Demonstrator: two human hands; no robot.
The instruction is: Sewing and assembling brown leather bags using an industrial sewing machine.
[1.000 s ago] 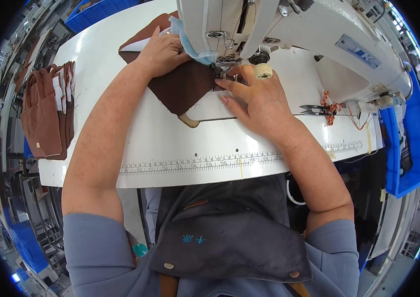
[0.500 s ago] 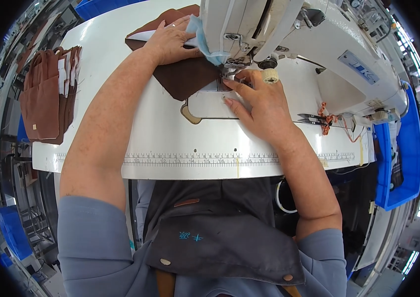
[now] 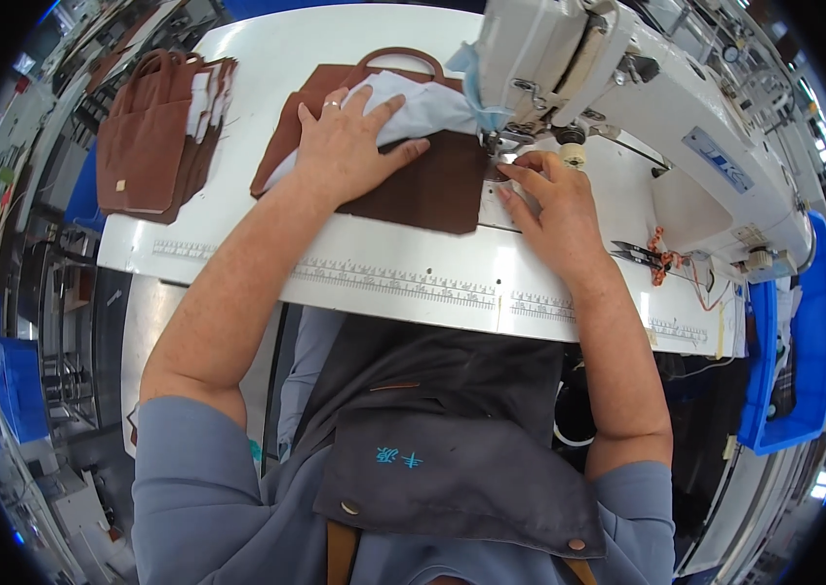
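Observation:
My left hand (image 3: pixel 349 146) lies spread, palm down, on a brown bag piece (image 3: pixel 422 185) with a curved handle on its far side. A crumpled white lining (image 3: pixel 427 105) shows beyond and beneath those fingers. The bag piece's right edge reaches the needle area of a white sewing machine (image 3: pixel 539 58). Just right of the presser foot (image 3: pixel 494 144), my right hand (image 3: pixel 559 205) rests with fingers bent, forefinger and thumb tips apart. Nothing is visibly held between them. A pale blue cloth (image 3: pixel 483 93) hangs on the machine head, partly covering it.
Several brown bag pieces (image 3: pixel 150 136) with white lining edges are stacked at the table's left. Dark thread snips (image 3: pixel 637 255) with orange cord lie right of my right wrist. A printed ruler (image 3: pixel 393 283) runs along the near edge. At the right stands a blue bin (image 3: pixel 803 419).
The view has shifted. The brown bag piece now lies flatter, showing its handle and more lining. My left hand has moved nearer, fingers more spread; my right hand stays by the presser foot.

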